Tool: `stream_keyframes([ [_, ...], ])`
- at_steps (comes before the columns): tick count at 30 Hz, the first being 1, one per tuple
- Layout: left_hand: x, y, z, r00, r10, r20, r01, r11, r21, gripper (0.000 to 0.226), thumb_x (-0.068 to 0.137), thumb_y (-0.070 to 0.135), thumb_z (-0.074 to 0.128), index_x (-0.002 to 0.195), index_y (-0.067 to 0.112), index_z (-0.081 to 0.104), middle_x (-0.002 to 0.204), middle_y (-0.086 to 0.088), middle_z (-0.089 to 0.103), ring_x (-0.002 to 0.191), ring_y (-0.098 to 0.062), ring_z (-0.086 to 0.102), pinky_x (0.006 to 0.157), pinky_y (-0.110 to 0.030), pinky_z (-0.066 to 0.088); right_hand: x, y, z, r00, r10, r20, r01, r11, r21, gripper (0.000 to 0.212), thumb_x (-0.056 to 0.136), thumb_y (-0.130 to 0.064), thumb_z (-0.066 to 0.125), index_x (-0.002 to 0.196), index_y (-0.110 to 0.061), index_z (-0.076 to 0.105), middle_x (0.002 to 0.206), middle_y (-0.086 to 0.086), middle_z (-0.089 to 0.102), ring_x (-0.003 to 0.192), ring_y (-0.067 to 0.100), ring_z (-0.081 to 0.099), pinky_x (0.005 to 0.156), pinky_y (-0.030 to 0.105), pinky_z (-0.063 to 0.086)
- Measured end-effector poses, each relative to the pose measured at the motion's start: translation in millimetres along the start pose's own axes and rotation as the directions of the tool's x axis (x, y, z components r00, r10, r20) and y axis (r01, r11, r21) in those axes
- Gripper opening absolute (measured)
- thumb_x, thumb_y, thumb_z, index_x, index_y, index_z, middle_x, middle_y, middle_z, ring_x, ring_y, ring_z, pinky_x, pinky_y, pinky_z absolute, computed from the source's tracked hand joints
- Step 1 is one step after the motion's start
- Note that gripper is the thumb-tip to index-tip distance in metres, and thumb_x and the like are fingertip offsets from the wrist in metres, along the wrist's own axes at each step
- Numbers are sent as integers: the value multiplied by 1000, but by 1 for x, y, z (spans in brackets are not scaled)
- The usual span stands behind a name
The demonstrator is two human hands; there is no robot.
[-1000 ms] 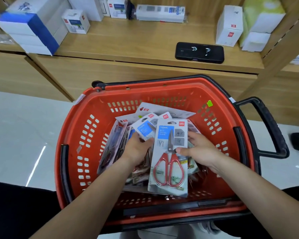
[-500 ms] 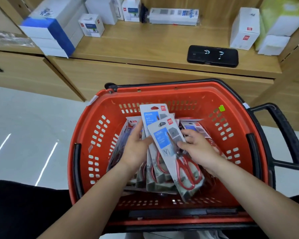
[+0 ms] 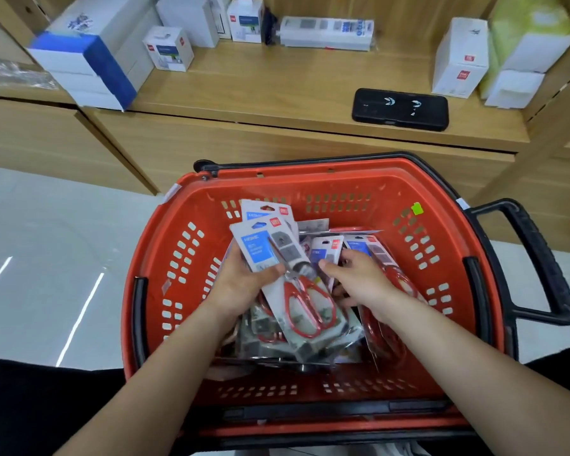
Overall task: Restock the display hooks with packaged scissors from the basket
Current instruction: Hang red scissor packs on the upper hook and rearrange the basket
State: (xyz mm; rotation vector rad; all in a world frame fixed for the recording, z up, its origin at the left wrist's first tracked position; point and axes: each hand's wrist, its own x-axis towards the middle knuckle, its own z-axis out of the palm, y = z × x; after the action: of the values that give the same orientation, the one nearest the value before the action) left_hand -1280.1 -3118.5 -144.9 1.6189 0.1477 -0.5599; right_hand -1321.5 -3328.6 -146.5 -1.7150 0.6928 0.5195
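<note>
A red plastic basket (image 3: pixel 191 258) with a black handle stands on the floor below me and holds several carded packs of red-handled scissors. My left hand (image 3: pixel 241 284) grips a small stack of these scissor packs (image 3: pixel 297 284), thumb across the top card, tilted to the left. My right hand (image 3: pixel 359 281) reaches into the pile on the right and its fingers curl around another scissor pack (image 3: pixel 326 251). More packs (image 3: pixel 385 268) lie under and beside my right wrist. No display hooks are in view.
A wooden shelf (image 3: pixel 293 83) runs behind the basket. On it lie a black phone (image 3: pixel 400 108), white boxes (image 3: pixel 459 57), a blue-and-white box stack (image 3: pixel 89 60) and a long white pack (image 3: pixel 326 32). Pale glossy floor (image 3: pixel 46 258) lies to the left.
The top pack has passed from my right hand into the stack that my left hand grips. My right hand has moved right onto another pack. The camera has tilted up a little.
</note>
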Motion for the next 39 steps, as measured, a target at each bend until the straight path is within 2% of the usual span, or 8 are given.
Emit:
stream_keyframes([
  [4, 3, 4, -27, 1000, -10, 3, 9, 999, 51, 56, 83, -1, 81, 128, 23, 56, 115, -3, 76, 104, -20, 75, 83, -33, 62, 0, 0, 2, 997, 27, 71, -27, 1000, -11, 23, 102, -9, 60, 115, -25, 51, 107, -7, 55, 101, 25, 63, 70, 34, 61],
  [7, 3, 4, -36, 999, -45, 14, 44, 994, 96, 65, 83, 5, 84, 138, 20, 52, 119, -2, 76, 109, -23, 74, 99, -50, 56, 1, -6, -6, 989, -144, -32, 142, 989, -44, 35, 98, 5, 49, 106, -23, 67, 101, -4, 73, 94, 21, 73, 80, 43, 62],
  [10, 4, 3, -36, 999, -47, 26, 44, 994, 98, 66, 83, 5, 84, 139, 20, 51, 118, -2, 77, 107, -24, 75, 101, -56, 55, -7, -25, -31, 949, -269, -163, 276, 961, 19, 35, 100, -1, 49, 112, -26, 70, 99, -13, 78, 87, 4, 74, 69, 21, 57],
  [15, -1, 9, -12, 998, 1, 68, -4, 999, 47, 63, 86, 2, 80, 140, 17, 52, 123, -4, 75, 113, -25, 72, 101, -51, 56, -16, -31, -31, 958, -260, -121, 281, 932, 227, 31, 104, 0, 50, 118, -18, 70, 93, 0, 80, 76, 11, 72, 69, 26, 54],
  [18, -7, 13, 2, 999, 36, 34, -36, 999, -3, 54, 89, 6, 77, 136, 19, 56, 122, -1, 75, 114, -23, 72, 100, -47, 57, -20, -22, -13, 962, -272, -20, 269, 929, 253, 30, 102, -6, 58, 129, -16, 66, 105, -3, 79, 96, 13, 74, 83, 26, 54],
  [23, -11, 20, 1, 997, 63, -45, -67, 993, -100, 36, 99, 14, 67, 133, 20, 60, 124, -6, 75, 115, -29, 71, 103, -59, 53, -28, -18, -10, 943, -294, 158, 264, 946, 187, 73, 84, -11, 83, 145, -35, 49, 124, -10, 73, 113, 8, 70, 100, 32, 55],
  [27, -13, 30, 4, 986, 138, -91, -147, 984, -100, 31, 104, 19, 60, 135, 23, 58, 125, -3, 74, 116, -28, 71, 104, -60, 52, -33, -18, 2, 943, -325, 78, 301, 928, 220, 70, 85, -19, 83, 137, -39, 41, 122, -7, 73, 114, 13, 70, 107, 47, 51],
  [39, -15, 57, 1, 938, 319, -139, -316, 948, 41, 51, 80, 29, 80, 126, 18, 60, 113, 3, 77, 104, -13, 75, 85, -29, 62, -51, -21, 14, 873, -478, -91, 486, 850, 203, 61, 83, -24, 84, 125, -39, 42, 121, -12, 72, 111, 13, 70, 104, 52, 53],
])
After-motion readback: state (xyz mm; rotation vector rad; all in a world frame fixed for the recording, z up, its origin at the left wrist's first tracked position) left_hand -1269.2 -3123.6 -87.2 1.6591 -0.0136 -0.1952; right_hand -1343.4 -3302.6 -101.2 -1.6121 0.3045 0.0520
